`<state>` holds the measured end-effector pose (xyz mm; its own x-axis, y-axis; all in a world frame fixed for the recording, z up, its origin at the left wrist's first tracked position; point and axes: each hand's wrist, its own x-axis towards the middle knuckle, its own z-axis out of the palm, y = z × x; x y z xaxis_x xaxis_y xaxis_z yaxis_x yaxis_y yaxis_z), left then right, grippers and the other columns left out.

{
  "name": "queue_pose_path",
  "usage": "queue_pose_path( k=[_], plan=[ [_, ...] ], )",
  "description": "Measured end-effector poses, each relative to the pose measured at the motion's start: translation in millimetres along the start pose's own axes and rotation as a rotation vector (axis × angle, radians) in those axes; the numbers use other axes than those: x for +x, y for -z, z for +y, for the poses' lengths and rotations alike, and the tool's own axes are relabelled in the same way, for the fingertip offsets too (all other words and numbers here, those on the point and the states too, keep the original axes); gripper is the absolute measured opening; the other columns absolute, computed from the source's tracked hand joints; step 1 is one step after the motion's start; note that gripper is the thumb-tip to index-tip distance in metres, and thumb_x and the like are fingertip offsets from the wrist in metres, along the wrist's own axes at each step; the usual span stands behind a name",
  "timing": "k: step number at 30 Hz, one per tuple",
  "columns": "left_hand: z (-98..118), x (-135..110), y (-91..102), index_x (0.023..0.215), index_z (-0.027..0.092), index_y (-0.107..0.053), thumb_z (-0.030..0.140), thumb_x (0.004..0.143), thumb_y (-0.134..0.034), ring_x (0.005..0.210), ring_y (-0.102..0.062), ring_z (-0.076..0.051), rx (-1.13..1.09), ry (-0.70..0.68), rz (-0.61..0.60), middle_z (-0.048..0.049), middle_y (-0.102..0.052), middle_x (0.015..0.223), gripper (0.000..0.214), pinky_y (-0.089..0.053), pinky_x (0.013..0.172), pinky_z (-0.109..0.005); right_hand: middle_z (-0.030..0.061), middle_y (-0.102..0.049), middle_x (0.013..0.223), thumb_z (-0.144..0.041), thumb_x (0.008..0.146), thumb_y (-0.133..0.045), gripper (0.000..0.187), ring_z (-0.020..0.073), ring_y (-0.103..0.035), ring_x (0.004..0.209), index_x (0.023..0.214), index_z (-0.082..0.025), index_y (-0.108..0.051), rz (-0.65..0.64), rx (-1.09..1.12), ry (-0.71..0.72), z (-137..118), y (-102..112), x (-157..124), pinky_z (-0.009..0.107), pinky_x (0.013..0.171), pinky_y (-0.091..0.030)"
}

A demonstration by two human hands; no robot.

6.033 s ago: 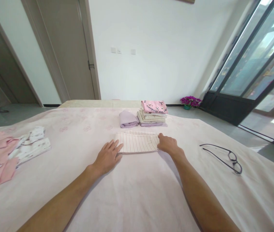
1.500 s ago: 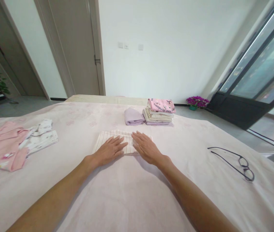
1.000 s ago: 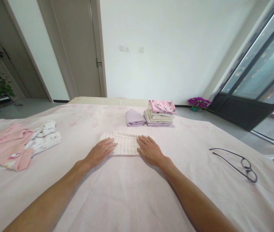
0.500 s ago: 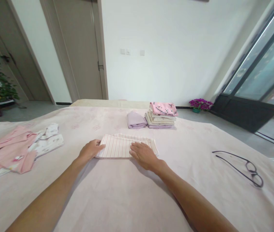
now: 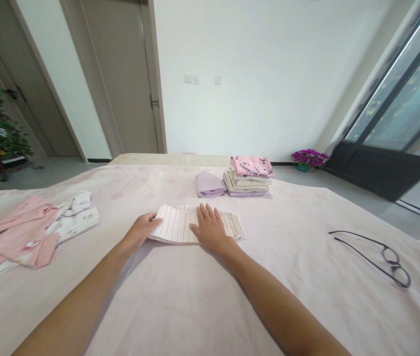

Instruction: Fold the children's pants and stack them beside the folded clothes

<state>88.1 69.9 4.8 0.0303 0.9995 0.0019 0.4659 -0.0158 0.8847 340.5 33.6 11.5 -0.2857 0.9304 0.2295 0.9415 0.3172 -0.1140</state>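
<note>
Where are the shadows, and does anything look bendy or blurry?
Head view: soft shadows lie beside both forearms on the bedspread; also head view: the grey-brown doors slant, probably from wide-lens distortion, and the lower right corner looks dark and blurry.

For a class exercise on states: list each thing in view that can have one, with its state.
Striped cream fabric garment: folded
Left hand: gripping striped garment's end
Right hand: flat on striped garment
Lilac fabric bundle: folded
Pile of pastel clothes: folded, stacked
Pink fabric garment: loosely spread
White patterned fabric: partly covered
Thin black glasses: arms unfolded
Flat grey-brown door: shut
Dark-framed glass door: unclear
</note>
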Motion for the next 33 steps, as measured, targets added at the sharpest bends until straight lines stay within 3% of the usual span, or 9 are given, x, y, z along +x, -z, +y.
queue_pose_path(
  k=[6,9,13,16,20,23,26,29,33],
  plan=[
    [42.2,-13.5,-1.7,0.109,0.009,-0.067,0.047,0.068,-0.07,0.074,-0.066,-0.02,-0.256,-0.008,-0.06,-0.0075,-0.074,0.088,0.056,-0.048,0.062,-0.027,0.0118,-0.059,0.137,-0.025,0.096,-0.045,0.035,0.0238,-0.051,0.128,0.127,-0.019,-0.06,-0.07,0.175,0.34,-5.7,11.2,-7.2,0.04,0.108,-0.038],
    [68.4,-18.2,-13.0,0.117,0.01,-0.064,0.045,0.071,-0.07,0.066,-0.064,-0.016,-0.301,-0.023,-0.096,-0.006,-0.072,0.084,0.058,-0.046,0.055,-0.023,0.0123,-0.062,0.132,-0.03,0.096,-0.044,0.033,0.0242,-0.054,0.126,0.122,-0.018,-0.063,-0.06,0.526,0.185,-1.5,14.1,-5.1,0.04,0.107,-0.039],
    [98.9,-19.1,-46.3,0.122,0.011,-0.062,0.04,0.076,-0.068,0.058,-0.06,-0.013,-0.317,-0.106,-0.163,-0.0014,-0.066,0.074,0.055,-0.045,0.05,-0.021,0.0142,-0.066,0.123,-0.049,0.098,-0.035,0.048,0.0231,-0.065,0.106,0.13,-0.018,-0.054,-0.141,1.327,-0.213,9.2,34.7,-1.9,0.04,0.09,-0.052],
    [113.1,-18.4,-75.8,0.12,0.011,-0.062,0.038,0.079,-0.066,0.051,-0.055,-0.01,-0.311,-0.134,-0.281,0.0019,-0.06,0.065,0.05,-0.042,0.047,-0.019,0.0103,-0.071,0.103,-0.054,0.093,-0.046,0.049,0.0196,-0.069,0.081,0.125,-0.018,-0.055,-0.23,1.636,-0.277,17.5,48.4,-2.2,0.035,0.074,-0.055],
    [113.1,-18.2,-95.0,0.129,0.014,-0.057,0.034,0.085,-0.057,0.054,-0.059,-0.01,-0.37,-0.081,-0.35,0.0004,-0.061,0.071,0.048,-0.048,0.055,-0.021,-0.0003,-0.065,0.071,-0.029,0.074,-0.066,0.033,0.0132,-0.059,0.059,0.104,-0.015,-0.064,-0.133,1.56,-0.311,26.9,44.7,-5.0,0.024,0.058,-0.047],
    [99.7,-16.2,-93.2,0.129,0.017,-0.059,0.03,0.09,-0.047,0.071,-0.066,-0.014,-0.195,-0.2,-0.077,-0.0046,-0.067,0.085,0.043,-0.055,0.072,-0.029,-0.0035,-0.06,0.063,-0.019,0.067,-0.06,0.036,0.0117,-0.054,0.055,0.101,-0.013,-0.066,-0.073,1.475,-0.364,35.3,37.4,-6.8,0.021,0.055,-0.042],
    [84.0,-12.0,-92.6,0.124,0.017,-0.064,0.027,0.093,-0.04,0.11,-0.063,-0.021,0.093,-0.439,0.133,-0.0102,-0.068,0.116,0.04,-0.046,0.103,-0.038,-0.0079,-0.05,0.053,-0.014,0.063,-0.055,0.049,0.0088,-0.043,0.046,0.11,-0.011,-0.065,-0.016,1.337,-0.395,45.8,37.1,-7.2,0.019,0.048,-0.032],
    [72.4,-6.1,-103.0,0.132,0.015,-0.058,0.027,0.096,-0.036,0.137,-0.045,-0.024,0.281,-0.556,0.058,-0.0135,-0.055,0.141,0.043,-0.03,0.118,-0.042,-0.0097,-0.045,0.05,-0.013,0.062,-0.053,0.061,0.0086,-0.038,0.042,0.123,-0.01,-0.059,-0.018,1.164,-0.415,56.8,40.6,-7.4,0.02,0.045,-0.028],
    [62.4,0.1,-126.6,0.14,0.012,-0.049,0.035,0.1,-0.034,0.148,-0.027,-0.029,0.381,-0.593,-0.057,-0.0174,-0.041,0.153,0.049,-0.021,0.121,-0.048,0.0004,-0.065,0.073,-0.012,0.066,-0.056,0.069,0.0124,-0.056,0.056,0.135,-0.012,-0.051,-0.042,0.848,-0.439,72.7,44.6,-10.4,0.021,0.053,-0.04]
  ],
)
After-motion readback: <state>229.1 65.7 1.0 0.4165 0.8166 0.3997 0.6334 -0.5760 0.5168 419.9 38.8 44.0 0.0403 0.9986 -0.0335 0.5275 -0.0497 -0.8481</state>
